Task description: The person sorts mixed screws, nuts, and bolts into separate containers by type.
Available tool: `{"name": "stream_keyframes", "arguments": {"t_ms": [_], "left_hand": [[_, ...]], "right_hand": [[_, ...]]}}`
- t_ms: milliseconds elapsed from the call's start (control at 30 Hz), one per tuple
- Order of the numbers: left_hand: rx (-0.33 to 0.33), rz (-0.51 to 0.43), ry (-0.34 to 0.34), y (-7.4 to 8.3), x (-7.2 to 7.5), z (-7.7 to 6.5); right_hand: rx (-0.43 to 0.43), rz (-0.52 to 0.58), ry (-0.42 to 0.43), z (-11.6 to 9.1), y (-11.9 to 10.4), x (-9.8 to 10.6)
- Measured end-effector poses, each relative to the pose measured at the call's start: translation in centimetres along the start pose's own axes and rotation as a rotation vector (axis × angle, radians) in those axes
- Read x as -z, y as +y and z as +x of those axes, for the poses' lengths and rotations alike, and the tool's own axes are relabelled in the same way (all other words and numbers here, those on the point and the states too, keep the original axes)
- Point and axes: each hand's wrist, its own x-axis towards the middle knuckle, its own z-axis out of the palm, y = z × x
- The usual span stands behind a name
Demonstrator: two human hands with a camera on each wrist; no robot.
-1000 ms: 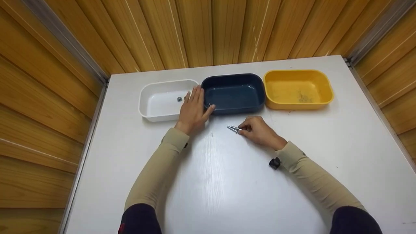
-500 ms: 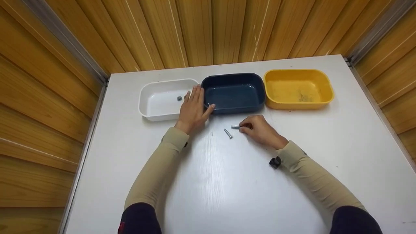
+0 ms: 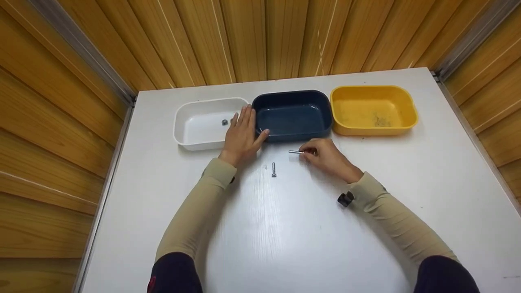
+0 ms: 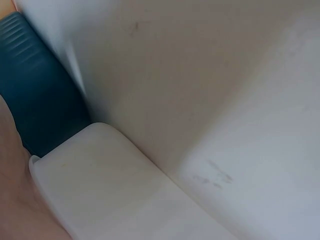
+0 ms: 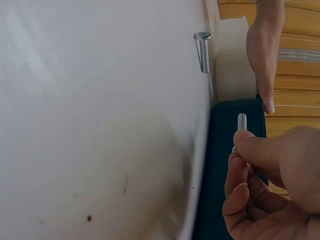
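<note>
My right hand [image 3: 327,159] pinches a silver bolt [image 3: 295,152] between thumb and fingers, in front of the dark blue bin [image 3: 293,137]. In the right wrist view the bolt's threaded end [image 5: 242,121] pokes out past the thumb, while its head is mostly hidden. A second bolt [image 3: 274,169] lies loose on the white table to the left of that hand. My left hand [image 3: 240,138] rests with straight fingers over the meeting rims of the white bin [image 3: 199,145] and the blue bin. Inside the white bin a small metal nut [image 3: 224,122] is visible near my fingers.
A yellow bin [image 3: 374,131] stands to the right of the blue one, with dark smudges on its floor. All three bins form a row near the back of the white table [image 3: 260,236]. Wood-look panels [image 3: 281,40] rise behind and at both sides.
Two bolts were together at my right fingers; one came loose onto the table and turned as it moved left. My right hand has shifted slightly toward the blue bin. The left hand stays put.
</note>
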Motion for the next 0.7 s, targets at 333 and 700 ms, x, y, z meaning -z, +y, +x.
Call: {"name": "stream_keyframes", "arguments": {"t_ms": [333,700], "left_hand": [[-0.004,-0.005,0.001,0.0,0.0,0.0],[0.007,-0.010,-0.018,0.2,0.2,-0.1]], "right_hand": [[0.039,-0.001,0.060,0.8,-1.4,1.7],[0.037,0.009,0.116,3.0,-2.3,3.5]]}}
